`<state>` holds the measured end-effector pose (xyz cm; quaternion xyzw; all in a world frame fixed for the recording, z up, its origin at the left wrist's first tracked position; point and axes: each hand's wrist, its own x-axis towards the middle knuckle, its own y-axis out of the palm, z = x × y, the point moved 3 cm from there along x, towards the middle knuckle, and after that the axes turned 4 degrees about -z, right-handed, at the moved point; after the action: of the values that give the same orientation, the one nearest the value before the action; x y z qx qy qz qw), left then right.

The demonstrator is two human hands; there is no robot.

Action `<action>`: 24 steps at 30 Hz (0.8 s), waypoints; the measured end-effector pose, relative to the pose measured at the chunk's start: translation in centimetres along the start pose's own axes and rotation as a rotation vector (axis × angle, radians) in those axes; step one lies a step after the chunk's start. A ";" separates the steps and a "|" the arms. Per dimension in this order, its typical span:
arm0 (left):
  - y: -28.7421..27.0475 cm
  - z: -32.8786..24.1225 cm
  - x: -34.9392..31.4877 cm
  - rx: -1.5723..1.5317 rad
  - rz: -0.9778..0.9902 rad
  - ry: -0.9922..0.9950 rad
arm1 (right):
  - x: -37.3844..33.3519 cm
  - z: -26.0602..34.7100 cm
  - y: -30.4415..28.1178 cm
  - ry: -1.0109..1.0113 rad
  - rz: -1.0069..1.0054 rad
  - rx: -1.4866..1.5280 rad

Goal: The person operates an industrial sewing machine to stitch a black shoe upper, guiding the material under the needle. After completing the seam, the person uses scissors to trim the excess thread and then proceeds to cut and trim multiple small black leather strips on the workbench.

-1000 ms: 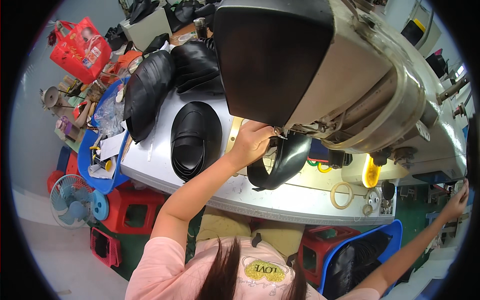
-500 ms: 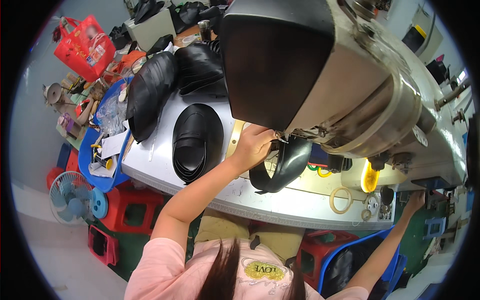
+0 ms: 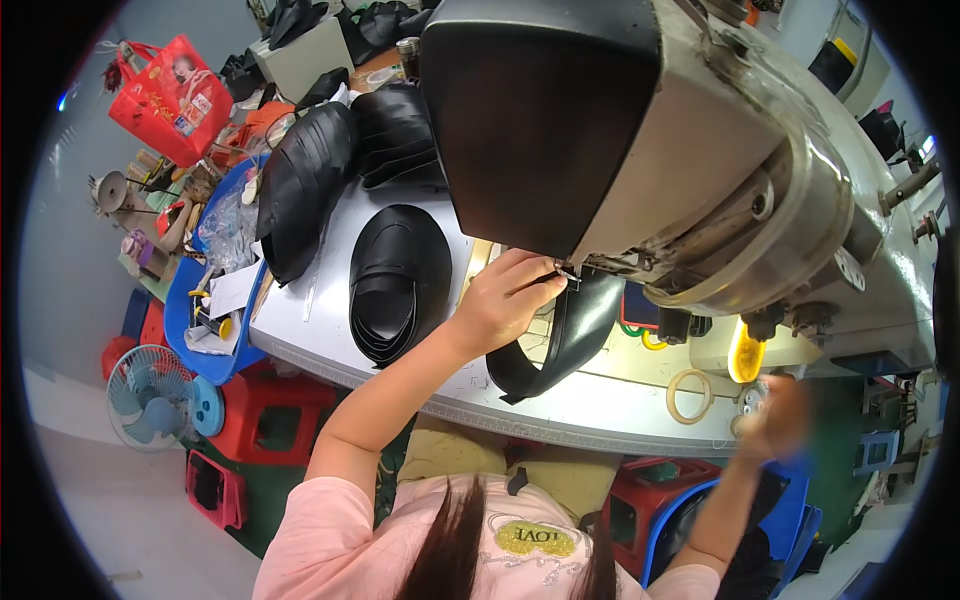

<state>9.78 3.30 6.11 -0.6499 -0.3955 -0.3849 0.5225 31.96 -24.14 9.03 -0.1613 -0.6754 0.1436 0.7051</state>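
Observation:
My left hand (image 3: 508,303) is at the needle area of a large sewing machine (image 3: 700,150), its fingertips pinched on the upper edge of a curved black leather piece (image 3: 575,350). That piece bends in a loop, with its lower end over the table's front part; the machine head hides where it meets the needle. My right hand (image 3: 780,420) is off to the right, near the table's right end, smeared by motion so its fingers cannot be read. Left of my left hand lies a stack of oval black leather pieces (image 3: 400,250) with cut-out middles.
More black leather stacks (image 3: 305,190) lie at the table's back left. A blue tub (image 3: 185,325) with paper and tools adjoins the left edge. A lit yellow lamp (image 3: 745,352) and a pale ring (image 3: 690,395) are on the right. Red stools (image 3: 265,410) and a fan (image 3: 150,395) stand below.
My right hand has come from under the machine's right end, moving left toward the table's edge. My left hand stays at the needle; the leather piece's lower end has shifted slightly left and nearer.

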 end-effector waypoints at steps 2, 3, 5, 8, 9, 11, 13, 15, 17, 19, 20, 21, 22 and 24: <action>0.3 0.0 0.3 -0.012 0.002 0.019 | -1.7 3.0 7.2 0.255 -0.031 0.128; 0.1 -0.1 0.3 -0.008 -0.001 0.022 | -1.9 3.8 9.7 0.289 0.046 0.230; 0.0 0.1 0.3 -0.017 0.033 -0.026 | -2.2 4.6 13.9 0.438 0.097 0.433; -0.2 0.9 0.0 -0.060 0.066 -0.105 | -1.7 4.9 17.9 0.581 0.353 0.443; -0.3 1.3 0.0 -0.072 0.069 -0.130 | -1.2 4.6 18.7 0.620 0.451 0.439; -0.6 2.0 0.0 -0.088 0.051 -0.195 | -0.5 4.2 19.3 0.779 0.702 0.461; -0.9 2.9 -0.7 -0.104 0.100 -0.263 | -0.1 4.4 19.5 0.957 0.839 0.516; -1.5 3.1 -0.8 -0.077 0.103 -0.291 | -0.5 4.6 19.6 1.035 0.822 0.566; -1.9 3.3 -0.9 -0.081 0.078 -0.304 | -1.4 4.8 20.0 1.031 0.697 0.736; -1.8 3.9 -1.7 -0.090 0.061 -0.386 | -3.1 4.4 20.7 1.096 0.551 1.056; -1.7 4.2 -2.3 -0.098 0.068 -0.456 | -4.1 3.9 21.2 1.164 0.480 1.247; -1.7 4.4 -2.9 -0.101 0.075 -0.534 | -4.4 4.0 21.5 1.234 0.416 1.433; -1.7 4.4 -3.0 -0.080 0.079 -0.540 | -4.2 3.8 21.7 1.159 0.446 1.457; -1.5 4.6 -2.9 -0.109 0.027 -0.552 | -2.4 3.7 21.1 0.619 0.923 0.533</action>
<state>7.66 7.67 3.27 -0.7626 -0.4928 -0.2068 0.3645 28.52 -5.95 -1.91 -0.2893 -0.2410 0.5443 0.7496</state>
